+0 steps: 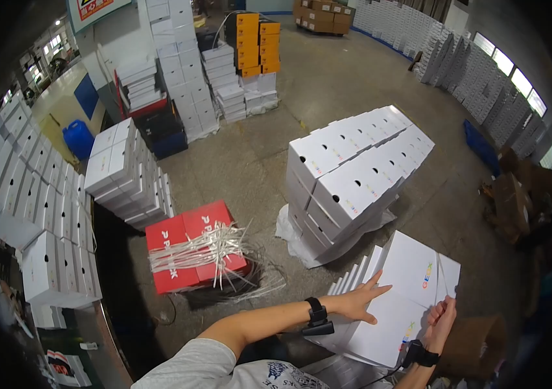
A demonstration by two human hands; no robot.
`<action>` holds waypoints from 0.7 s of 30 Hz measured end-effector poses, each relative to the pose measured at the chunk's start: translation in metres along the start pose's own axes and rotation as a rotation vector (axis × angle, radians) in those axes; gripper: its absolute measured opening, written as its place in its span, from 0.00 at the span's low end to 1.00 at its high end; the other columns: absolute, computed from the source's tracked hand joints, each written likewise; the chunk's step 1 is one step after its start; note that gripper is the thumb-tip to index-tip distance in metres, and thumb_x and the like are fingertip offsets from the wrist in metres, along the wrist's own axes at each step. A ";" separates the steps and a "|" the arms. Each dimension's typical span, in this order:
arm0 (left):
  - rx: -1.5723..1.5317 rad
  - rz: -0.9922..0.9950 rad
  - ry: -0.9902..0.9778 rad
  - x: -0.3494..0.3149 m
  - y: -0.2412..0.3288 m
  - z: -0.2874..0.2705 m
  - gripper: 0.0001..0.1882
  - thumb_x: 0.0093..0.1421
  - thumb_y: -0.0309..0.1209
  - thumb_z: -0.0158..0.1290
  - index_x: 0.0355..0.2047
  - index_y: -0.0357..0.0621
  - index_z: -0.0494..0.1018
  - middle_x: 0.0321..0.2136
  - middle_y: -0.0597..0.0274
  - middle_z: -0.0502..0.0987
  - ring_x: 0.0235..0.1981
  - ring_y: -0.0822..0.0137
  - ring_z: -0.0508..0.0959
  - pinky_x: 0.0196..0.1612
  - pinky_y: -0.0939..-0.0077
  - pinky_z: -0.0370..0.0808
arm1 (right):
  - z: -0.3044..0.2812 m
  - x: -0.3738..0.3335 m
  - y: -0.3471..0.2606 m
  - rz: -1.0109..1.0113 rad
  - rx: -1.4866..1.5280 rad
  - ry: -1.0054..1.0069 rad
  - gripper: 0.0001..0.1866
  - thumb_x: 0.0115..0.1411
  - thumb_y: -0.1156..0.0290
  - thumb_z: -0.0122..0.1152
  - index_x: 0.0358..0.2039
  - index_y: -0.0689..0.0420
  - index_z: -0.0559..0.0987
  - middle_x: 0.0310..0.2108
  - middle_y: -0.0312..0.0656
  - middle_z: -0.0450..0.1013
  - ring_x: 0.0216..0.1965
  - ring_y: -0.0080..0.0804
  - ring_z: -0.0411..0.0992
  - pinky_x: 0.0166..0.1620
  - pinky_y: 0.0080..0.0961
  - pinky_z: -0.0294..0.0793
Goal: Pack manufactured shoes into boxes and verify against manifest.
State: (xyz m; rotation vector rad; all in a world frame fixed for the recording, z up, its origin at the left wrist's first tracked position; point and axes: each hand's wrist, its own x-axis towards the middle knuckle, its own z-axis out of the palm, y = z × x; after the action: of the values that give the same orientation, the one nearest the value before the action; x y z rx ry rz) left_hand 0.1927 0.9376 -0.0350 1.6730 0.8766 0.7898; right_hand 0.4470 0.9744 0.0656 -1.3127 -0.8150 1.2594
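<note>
A stack of white shoeboxes (386, 318) with coloured lettering stands close in front of me at the lower right. My left hand (361, 302) lies on its top near the left edge, fingers spread. At the right edge, my right hand (441, 316) is closed in a fist on a thin pale strap (441, 275) that runs over the top of the boxes. The far side of the stack and the strap's lower course are hidden. Both wrists wear black bands with small devices.
Red boxes (182, 223) to the left carry a tangled bundle of white straps (217, 249). Beyond my stack rises a block of white boxes (353, 159) on plastic sheeting. More white boxes (49, 259) line the left, and brown cartons (512, 201) lie at the right.
</note>
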 end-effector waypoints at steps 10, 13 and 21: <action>0.105 0.152 0.206 -0.093 0.010 -0.082 0.39 0.52 0.36 0.62 0.61 0.35 0.58 0.57 0.41 0.66 0.59 0.52 0.66 0.59 0.65 0.63 | 0.043 -0.108 -0.027 -0.039 -0.266 -0.393 0.14 0.65 0.60 0.48 0.29 0.56 0.70 0.22 0.33 0.64 0.23 0.19 0.65 0.27 0.20 0.72; 0.047 0.165 0.505 -0.163 0.060 -0.121 0.33 0.59 0.38 0.57 0.60 0.36 0.59 0.58 0.47 0.65 0.58 0.55 0.67 0.57 0.65 0.66 | 0.081 -0.135 -0.072 -0.027 0.079 -0.350 0.15 0.65 0.59 0.50 0.33 0.59 0.72 0.27 0.35 0.69 0.26 0.20 0.67 0.33 0.20 0.73; -0.150 0.026 1.029 -0.355 0.044 -0.022 0.47 0.50 0.44 0.65 0.63 0.42 0.51 0.58 0.50 0.60 0.58 0.57 0.63 0.58 0.63 0.64 | 0.201 -0.175 -0.255 -0.063 0.205 -0.828 0.16 0.61 0.68 0.58 0.38 0.67 0.66 0.36 0.46 0.67 0.39 0.28 0.68 0.45 0.19 0.70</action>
State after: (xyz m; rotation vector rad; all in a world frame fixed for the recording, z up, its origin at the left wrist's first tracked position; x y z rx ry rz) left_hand -0.0012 0.6374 -0.0157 1.0808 1.4230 1.7407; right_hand 0.2694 0.8989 0.3793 -0.5640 -1.2349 1.8041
